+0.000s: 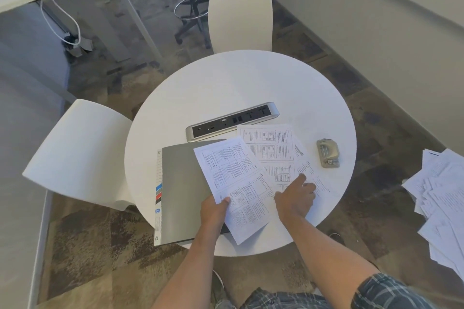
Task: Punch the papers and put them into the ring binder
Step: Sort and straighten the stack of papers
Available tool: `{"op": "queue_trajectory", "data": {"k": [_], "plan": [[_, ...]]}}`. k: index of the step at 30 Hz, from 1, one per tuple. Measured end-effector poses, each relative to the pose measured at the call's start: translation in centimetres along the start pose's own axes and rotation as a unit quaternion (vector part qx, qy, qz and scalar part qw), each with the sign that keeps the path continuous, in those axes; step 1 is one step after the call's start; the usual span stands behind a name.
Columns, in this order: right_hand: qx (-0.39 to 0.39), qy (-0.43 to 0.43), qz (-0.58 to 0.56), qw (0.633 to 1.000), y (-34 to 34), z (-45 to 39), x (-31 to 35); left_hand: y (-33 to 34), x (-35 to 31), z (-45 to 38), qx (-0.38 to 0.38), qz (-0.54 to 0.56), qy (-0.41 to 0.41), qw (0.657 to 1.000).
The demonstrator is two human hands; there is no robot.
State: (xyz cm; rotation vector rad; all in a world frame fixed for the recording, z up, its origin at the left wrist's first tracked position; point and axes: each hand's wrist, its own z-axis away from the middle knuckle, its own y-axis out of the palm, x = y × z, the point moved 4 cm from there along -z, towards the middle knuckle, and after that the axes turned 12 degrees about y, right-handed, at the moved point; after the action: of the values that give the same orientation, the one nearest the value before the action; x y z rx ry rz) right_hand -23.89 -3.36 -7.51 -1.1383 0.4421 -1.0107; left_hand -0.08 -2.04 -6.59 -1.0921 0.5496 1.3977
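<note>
A grey ring binder (184,190) lies closed on the round white table (251,78), with coloured tabs along its left edge. My left hand (213,211) pinches the near left edge of a printed sheet (233,183) that lies partly over the binder. More printed papers (276,148) are spread to the right of it. My right hand (296,198) rests on those papers with its fingers bent and the fingertips pressing down. A grey hole punch (327,153) sits further right on the table, apart from both hands.
A silver power socket strip (232,120) is set into the table behind the papers. Two white chairs (241,20) (80,153) stand at the far and left sides. A loose heap of papers (442,203) lies at the right, off the table.
</note>
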Motion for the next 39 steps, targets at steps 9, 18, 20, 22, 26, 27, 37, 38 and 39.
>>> {"op": "queue_trajectory", "data": {"k": [9,18,20,22,26,27,37,38,39], "plan": [[0.028,0.005,-0.051,0.998,-0.9,-0.9,-0.6,0.5,0.3,-0.2,0.01,-0.027,-0.005,1.0],[0.051,-0.02,-0.031,0.998,-1.2,-1.4,-0.2,0.7,0.5,-0.2,0.017,-0.041,-0.012,0.999],[0.034,-0.033,-0.006,0.999,-1.9,-2.2,0.6,0.6,0.6,-0.1,0.025,-0.051,-0.005,0.998],[0.019,-0.087,-0.026,0.996,-2.6,-3.6,2.0,0.7,0.7,-0.1,0.038,-0.065,0.006,0.997],[0.03,-0.194,-0.006,0.981,-4.1,-6.6,5.4,1.1,0.9,-0.1,0.061,-0.1,0.029,0.993],[0.039,-0.206,0.01,0.978,-4.4,-7.4,6.3,1.3,0.8,-0.1,0.067,-0.108,0.032,0.991],[0.086,-0.235,0.092,0.964,-3.8,-13.5,10.9,1.9,0.9,-0.5,0.106,-0.153,0.043,0.982],[0.084,-0.23,0.095,0.965,-3.9,-13.8,11.1,1.9,0.8,-0.5,0.108,-0.151,0.042,0.982],[0.085,-0.226,0.1,0.965,-3.9,-14.1,11.4,1.9,0.8,-0.6,0.11,-0.149,0.043,0.982]]}}
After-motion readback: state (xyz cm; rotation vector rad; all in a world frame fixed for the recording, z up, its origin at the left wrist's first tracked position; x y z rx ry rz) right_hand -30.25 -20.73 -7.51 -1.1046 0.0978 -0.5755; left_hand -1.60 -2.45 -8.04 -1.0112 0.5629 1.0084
